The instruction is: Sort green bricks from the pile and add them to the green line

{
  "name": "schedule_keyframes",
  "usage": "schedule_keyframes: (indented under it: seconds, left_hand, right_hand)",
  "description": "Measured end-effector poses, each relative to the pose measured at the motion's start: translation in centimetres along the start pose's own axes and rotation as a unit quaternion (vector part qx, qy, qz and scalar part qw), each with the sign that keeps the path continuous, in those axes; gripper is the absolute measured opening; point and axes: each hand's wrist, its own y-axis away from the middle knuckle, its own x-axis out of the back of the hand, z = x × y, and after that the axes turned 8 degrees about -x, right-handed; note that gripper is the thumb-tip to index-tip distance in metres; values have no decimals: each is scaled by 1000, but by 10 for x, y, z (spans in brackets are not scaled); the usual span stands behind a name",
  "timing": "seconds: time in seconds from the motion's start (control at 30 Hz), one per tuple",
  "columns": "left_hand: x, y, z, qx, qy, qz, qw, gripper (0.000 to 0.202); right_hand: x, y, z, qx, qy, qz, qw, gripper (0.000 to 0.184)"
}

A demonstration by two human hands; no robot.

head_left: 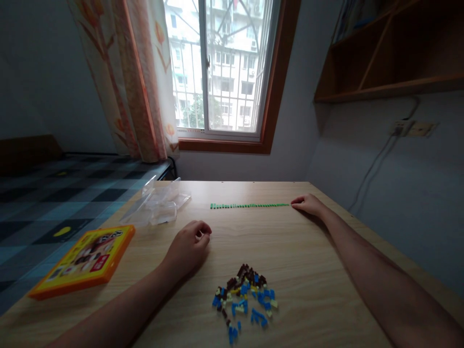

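Note:
A long row of small green building bricks (250, 206) runs across the far part of the wooden table. At its right end, the fingertips of my right hand (307, 205) are pinched together, touching or nearly touching the last brick. Whatever is between them is too small to see. My left hand (190, 244) rests on the table to the left, below the row's left end, with fingers curled toward the thumb and nothing visible in them. Nearer to me lies a loose pile of blue, brown, yellow and cream building bricks (246, 292).
Clear plastic trays (163, 212) stand at the table's back left. An orange and yellow box (85, 258) with a printed lid lies at the left edge, beside a bed with a checked cover (32, 203). A wooden shelf (391, 53) hangs on the right wall.

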Motion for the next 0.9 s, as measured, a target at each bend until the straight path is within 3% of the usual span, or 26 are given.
schedule_keyframes:
  seconds: [0.9]
  left_hand:
    - [2, 0, 6, 3, -4, 0, 1000, 17]
  right_hand:
    - [-5, 4, -7, 11, 8, 26, 1000, 30]
